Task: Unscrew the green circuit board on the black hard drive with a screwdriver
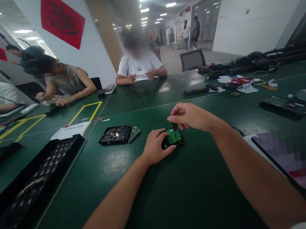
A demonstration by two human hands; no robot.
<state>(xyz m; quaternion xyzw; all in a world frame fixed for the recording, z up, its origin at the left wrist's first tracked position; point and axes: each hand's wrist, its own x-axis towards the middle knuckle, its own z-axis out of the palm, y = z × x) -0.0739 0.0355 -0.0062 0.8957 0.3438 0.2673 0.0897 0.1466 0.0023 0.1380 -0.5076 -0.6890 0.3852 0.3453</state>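
A small black hard drive (173, 140) with a green circuit board on top lies on the green table in front of me. My left hand (155, 145) rests on its left side, fingers curled over the edge and holding it down. My right hand (189, 116) is closed in a pinch around the dark handle of a screwdriver (174, 126), which stands upright with its tip on the green board.
Another opened drive (115, 134) with a loose board lies to the left. A long black tray (32, 180) runs along the left. A tablet (288, 155) lies at my right, another drive (283, 105) beyond it. Three people sit across the table (145, 104).
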